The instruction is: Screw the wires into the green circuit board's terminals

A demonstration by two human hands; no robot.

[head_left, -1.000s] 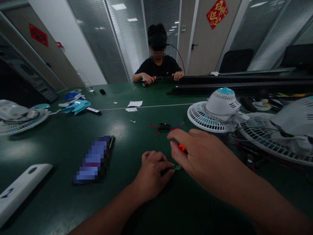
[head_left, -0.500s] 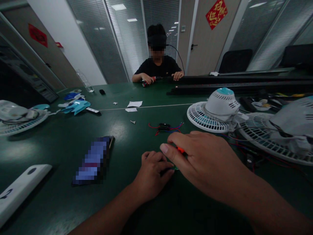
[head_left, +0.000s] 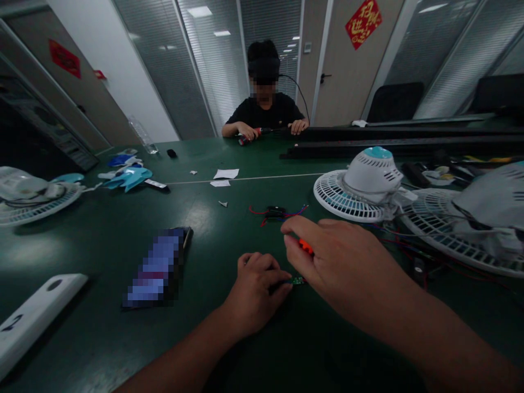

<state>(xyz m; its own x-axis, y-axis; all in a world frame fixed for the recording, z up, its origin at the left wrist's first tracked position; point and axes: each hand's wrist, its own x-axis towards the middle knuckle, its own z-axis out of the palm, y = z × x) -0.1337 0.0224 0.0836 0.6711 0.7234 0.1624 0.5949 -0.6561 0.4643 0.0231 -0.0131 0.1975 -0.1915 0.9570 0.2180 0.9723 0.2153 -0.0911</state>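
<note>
Head view, hands low at centre of a dark green table point(head_left: 102, 240). Left hand point(head_left: 256, 292) curled knuckles-up, fingertips pinching down on a small green circuit board point(head_left: 298, 280) that lies flat on the table just in front of the person. Right hand point(head_left: 341, 262) closed around an orange-handled tool point(head_left: 305, 246), probably a small screwdriver; only a sliver of the handle shows between thumb and forefinger, and the tip is hidden behind the fingers, so contact with the board cannot be confirmed. Judged step: fine work on the board, one hand steadying while the other applies the tool. Next move likely calls for keeping the board pinned so it does not skate, and pressing straight down. Just beyond the hands, a black component with red and blue wires point(head_left: 275, 212). Further right, white fan parts: a grille with motor housing point(head_left: 360, 188), another grille cut off at the frame edge. Left, a dark flat object, blurred out, and a white slab partly out of frame. Far side, another person point(head_left: 264, 109) holds a red-handled tool.
</note>
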